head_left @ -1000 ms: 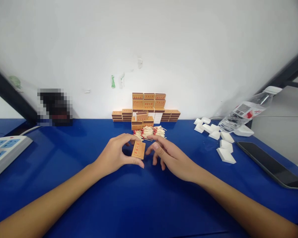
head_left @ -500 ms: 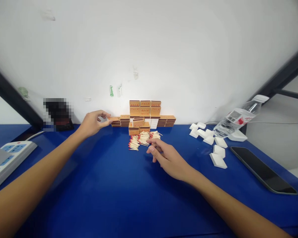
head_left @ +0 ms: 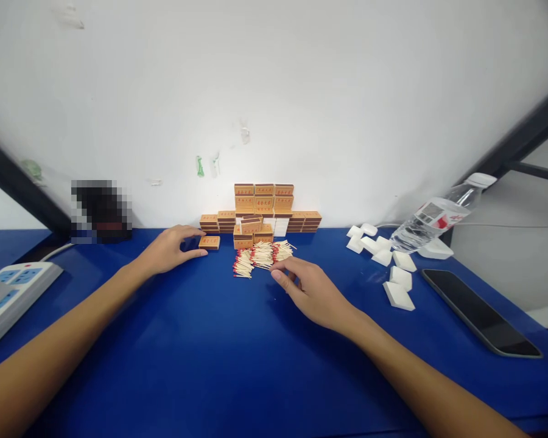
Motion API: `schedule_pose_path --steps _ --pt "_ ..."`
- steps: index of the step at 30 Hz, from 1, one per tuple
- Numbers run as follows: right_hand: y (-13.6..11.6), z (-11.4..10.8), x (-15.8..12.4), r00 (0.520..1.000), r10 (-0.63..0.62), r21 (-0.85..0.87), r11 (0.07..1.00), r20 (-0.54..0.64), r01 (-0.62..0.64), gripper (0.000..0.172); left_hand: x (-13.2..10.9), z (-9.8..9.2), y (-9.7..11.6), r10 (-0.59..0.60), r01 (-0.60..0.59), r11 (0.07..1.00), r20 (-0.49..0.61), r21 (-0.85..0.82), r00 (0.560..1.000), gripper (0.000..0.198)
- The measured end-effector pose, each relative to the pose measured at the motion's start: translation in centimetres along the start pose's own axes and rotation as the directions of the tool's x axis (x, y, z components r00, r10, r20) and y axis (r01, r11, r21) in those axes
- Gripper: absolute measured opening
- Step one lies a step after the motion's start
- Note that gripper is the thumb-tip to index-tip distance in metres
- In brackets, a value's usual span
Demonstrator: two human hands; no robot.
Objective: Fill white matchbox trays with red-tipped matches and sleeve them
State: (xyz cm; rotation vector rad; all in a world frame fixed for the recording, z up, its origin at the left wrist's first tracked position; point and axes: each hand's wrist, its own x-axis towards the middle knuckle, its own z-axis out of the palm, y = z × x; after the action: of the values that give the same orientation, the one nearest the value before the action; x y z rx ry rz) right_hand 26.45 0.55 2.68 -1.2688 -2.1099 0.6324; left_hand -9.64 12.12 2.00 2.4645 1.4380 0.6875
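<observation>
My left hand (head_left: 171, 248) is open on the left, its thumb and index finger parted around the left end of a matchbox (head_left: 209, 243) lying flat on the blue table. Whether the fingertips touch that box I cannot tell. Behind it, stacked matchboxes (head_left: 226, 220) form a low row with a taller middle block (head_left: 264, 202) against the wall. More boxes (head_left: 243, 237) stand in front of the block, one tilted on top. Loose red-tipped matches (head_left: 261, 254) lie before them. My right hand (head_left: 308, 289) hovers by the matches, loosely curled, with nothing visible between thumb and index finger.
White angular pieces (head_left: 400, 277) lie scattered at the right, near a tilted plastic bottle (head_left: 432, 219) and a phone (head_left: 481, 313). A power strip (head_left: 22, 292) sits at the left edge. A blurred dark object (head_left: 103, 210) leans against the wall.
My left hand has moved down from the left end of the stack. A matchbox now lies on the table in front of that stack. My right hand has barely moved.
</observation>
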Motion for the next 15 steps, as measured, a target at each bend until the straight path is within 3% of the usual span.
schedule_pose_path --steps 5,11,15 --pt "0.3 0.1 0.2 1.000 0.006 -0.013 1.000 0.016 -0.006 0.034 0.3 0.0 -0.4 -0.024 0.024 0.999 -0.011 -0.024 1.000 0.053" --pt "0.6 -0.1 0.3 1.000 0.008 -0.028 1.000 0.000 -0.008 0.035 1.0 -2.5 -0.5 -0.102 0.108 0.994 -0.261 0.008 0.960 0.060" --pt "0.6 -0.1 0.3 1.000 0.006 -0.041 0.999 0.013 -0.005 0.032 3.1 -2.8 -0.2 -0.106 0.118 0.993 -0.290 0.025 0.951 0.050"
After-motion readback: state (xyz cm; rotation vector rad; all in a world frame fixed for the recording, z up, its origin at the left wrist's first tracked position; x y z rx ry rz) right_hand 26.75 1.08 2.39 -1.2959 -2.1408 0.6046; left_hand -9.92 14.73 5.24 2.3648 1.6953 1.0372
